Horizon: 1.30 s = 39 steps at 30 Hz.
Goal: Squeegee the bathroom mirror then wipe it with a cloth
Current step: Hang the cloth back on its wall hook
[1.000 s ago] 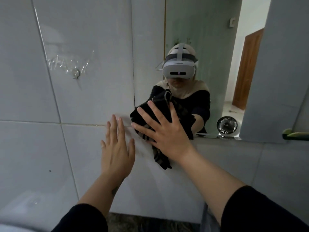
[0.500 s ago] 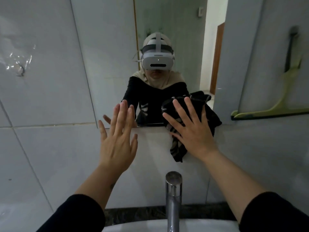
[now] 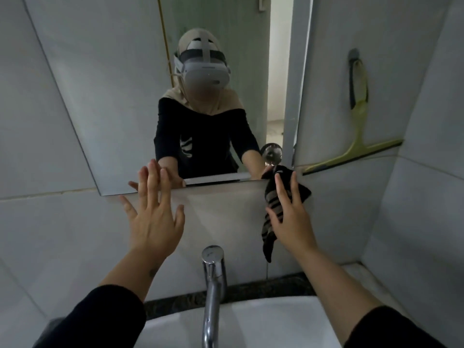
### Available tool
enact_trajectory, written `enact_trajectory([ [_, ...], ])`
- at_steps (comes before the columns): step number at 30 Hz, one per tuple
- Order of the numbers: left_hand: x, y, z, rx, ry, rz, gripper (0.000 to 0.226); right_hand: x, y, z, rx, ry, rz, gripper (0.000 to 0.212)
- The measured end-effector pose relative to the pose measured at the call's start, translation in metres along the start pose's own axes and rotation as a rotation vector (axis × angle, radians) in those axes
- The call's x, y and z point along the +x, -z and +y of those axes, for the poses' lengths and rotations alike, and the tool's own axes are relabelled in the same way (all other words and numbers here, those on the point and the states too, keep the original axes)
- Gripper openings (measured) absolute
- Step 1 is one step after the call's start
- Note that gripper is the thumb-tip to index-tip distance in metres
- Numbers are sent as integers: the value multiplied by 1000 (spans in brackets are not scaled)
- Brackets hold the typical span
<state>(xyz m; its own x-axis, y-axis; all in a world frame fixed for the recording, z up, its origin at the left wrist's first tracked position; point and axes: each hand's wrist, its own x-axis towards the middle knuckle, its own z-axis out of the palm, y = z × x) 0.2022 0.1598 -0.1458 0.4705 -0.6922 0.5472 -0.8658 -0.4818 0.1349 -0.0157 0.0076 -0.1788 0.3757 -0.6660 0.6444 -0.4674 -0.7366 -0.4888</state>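
Note:
The bathroom mirror (image 3: pixel 108 101) hangs on the tiled wall above the sink. My right hand (image 3: pixel 291 219) presses a dark striped cloth (image 3: pixel 273 197) flat against the wall at the mirror's lower right corner, with part of the cloth dangling below my palm. My left hand (image 3: pixel 154 217) rests open with spread fingers on the tiles, fingertips over the mirror's bottom edge. A green squeegee (image 3: pixel 356 144) hangs from a hook on the wall to the right of the mirror, apart from both hands.
A chrome tap (image 3: pixel 213 280) rises from the white sink (image 3: pixel 263 322) directly below, between my arms. A side wall (image 3: pixel 426 172) closes in on the right. The mirror reflects a person wearing a headset and an open doorway.
My right hand has swept the cloth rightwards along the mirror's bottom edge to its lower right corner. The view has shifted right and down, bringing the sink and the whole squeegee into sight.

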Motion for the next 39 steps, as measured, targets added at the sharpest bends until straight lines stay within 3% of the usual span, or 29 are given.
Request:
enact_trajectory([
  [6,-17,23,57,-181,-83,-267,67,-13,44,-25,267,-353,-519,88],
  [8,-22,37,73,-398,-62,-375,55,-11,60,-42,359,-439,-547,83],
  [12,-35,77,92,-918,161,-500,43,0,95,-82,729,-563,-724,66],
  [14,-37,102,94,-1101,258,-503,38,9,108,-105,881,-548,-802,57],
  [17,-28,137,79,-1256,369,-372,25,24,120,-145,1013,-502,-839,45],
  [22,-4,187,28,-1094,337,-128,20,50,109,-209,1068,-401,-846,32],
  [28,4,234,-58,-884,298,5,6,75,59,-286,818,-144,-589,14],
  [31,7,247,-105,-778,281,25,18,88,24,-326,698,30,-591,12],
  [34,13,251,-152,-698,336,87,20,98,-12,-368,627,123,-623,16],
  [39,41,243,-217,-538,450,265,18,122,-68,-434,444,293,-405,13],
])
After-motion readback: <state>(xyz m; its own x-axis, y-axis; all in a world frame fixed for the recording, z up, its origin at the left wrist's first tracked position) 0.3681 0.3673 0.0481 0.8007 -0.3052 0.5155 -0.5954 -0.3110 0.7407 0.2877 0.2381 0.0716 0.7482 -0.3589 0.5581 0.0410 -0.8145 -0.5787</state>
